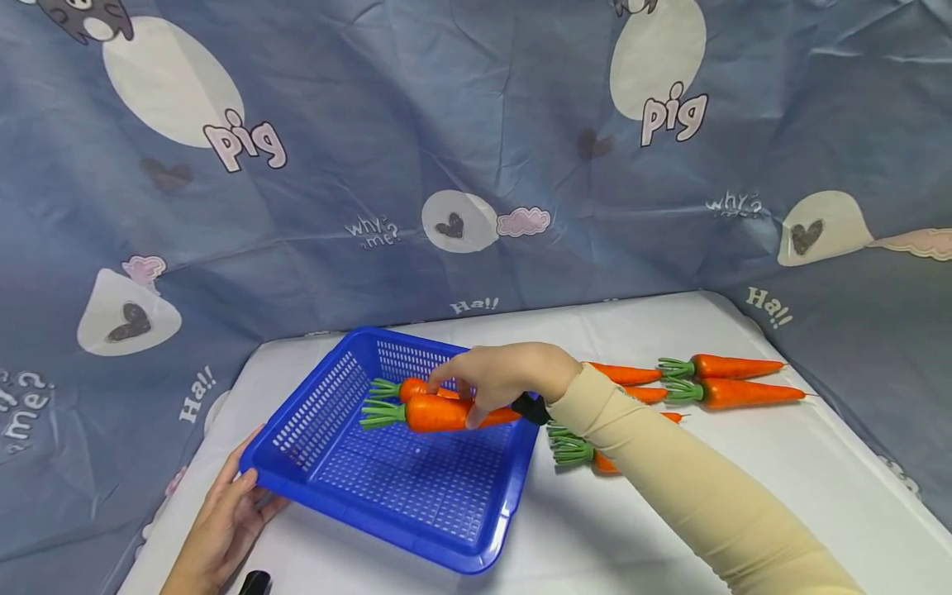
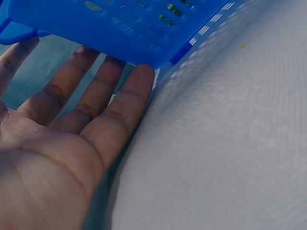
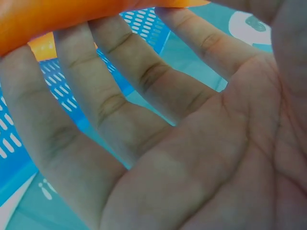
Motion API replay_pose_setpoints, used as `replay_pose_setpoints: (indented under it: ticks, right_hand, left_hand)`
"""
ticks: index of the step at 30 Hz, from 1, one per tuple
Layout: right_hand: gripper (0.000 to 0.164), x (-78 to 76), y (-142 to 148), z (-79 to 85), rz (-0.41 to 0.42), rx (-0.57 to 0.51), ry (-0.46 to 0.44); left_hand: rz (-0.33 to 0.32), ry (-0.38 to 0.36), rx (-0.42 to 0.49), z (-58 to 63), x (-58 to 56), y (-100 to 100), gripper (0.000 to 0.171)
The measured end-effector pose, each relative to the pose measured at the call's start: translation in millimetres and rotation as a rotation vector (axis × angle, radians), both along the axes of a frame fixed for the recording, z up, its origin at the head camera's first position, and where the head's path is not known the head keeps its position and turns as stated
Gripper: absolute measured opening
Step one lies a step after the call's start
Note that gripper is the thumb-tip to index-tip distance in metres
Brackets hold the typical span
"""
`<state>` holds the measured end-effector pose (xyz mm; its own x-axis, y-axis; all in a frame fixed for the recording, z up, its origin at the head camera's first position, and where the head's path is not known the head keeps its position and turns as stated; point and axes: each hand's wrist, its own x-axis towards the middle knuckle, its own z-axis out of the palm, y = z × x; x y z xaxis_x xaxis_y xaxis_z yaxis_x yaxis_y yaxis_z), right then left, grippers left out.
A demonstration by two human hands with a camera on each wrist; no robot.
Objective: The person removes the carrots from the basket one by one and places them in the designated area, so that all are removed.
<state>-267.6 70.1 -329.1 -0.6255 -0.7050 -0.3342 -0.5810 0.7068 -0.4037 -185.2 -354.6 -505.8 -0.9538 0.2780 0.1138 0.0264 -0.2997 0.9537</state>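
In the head view my right hand [image 1: 494,376] grips a carrot [image 1: 435,413] over the blue plastic basket [image 1: 416,541], its green stalks pointing left. Another carrot [image 1: 411,388] shows just behind it, inside the basket and partly covered by my fingers. The right wrist view has the held carrot [image 3: 62,17] lying across my fingertips. At the basket's left corner my left hand [image 1: 226,521] holds the rim, thumb on top and fingers against the outside wall. Seen from the left wrist, those fingers [image 2: 117,112] reach up to the basket's lower edge.
Several carrots [image 1: 751,393] lie on the white table [image 1: 803,463] right of the basket, some partly hidden behind my right sleeve [image 1: 692,487]. A blue printed cloth [image 1: 461,132] hangs behind the table. A small black object [image 1: 256,583] shows beside my left wrist.
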Motion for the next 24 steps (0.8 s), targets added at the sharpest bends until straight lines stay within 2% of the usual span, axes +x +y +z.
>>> replay_pose_setpoints:
  ticks: [7, 17, 20, 24]
  right_hand:
    - [0.061, 3.9, 7, 5.9, -0.012, 0.033, 0.001]
    - [0.062, 1.5, 33, 5.2, -0.062, 0.040, 0.004]
    - [0.061, 0.0, 43, 4.6, -0.074, 0.046, 0.011]
    - [0.061, -1.2, 57, 3.4, -0.079, 0.039, 0.009]
  left_hand:
    - [0.026, -0.014, -0.007, 0.2, 0.4, 1, 0.055]
    - [0.054, -0.039, -0.026, 1.2, -0.2, 1, 0.054]
    - [0.024, -0.022, 0.002, 1.8, -0.7, 1, 0.054]
    - [-0.058, 0.004, 0.074, 1.2, -0.6, 1, 0.057]
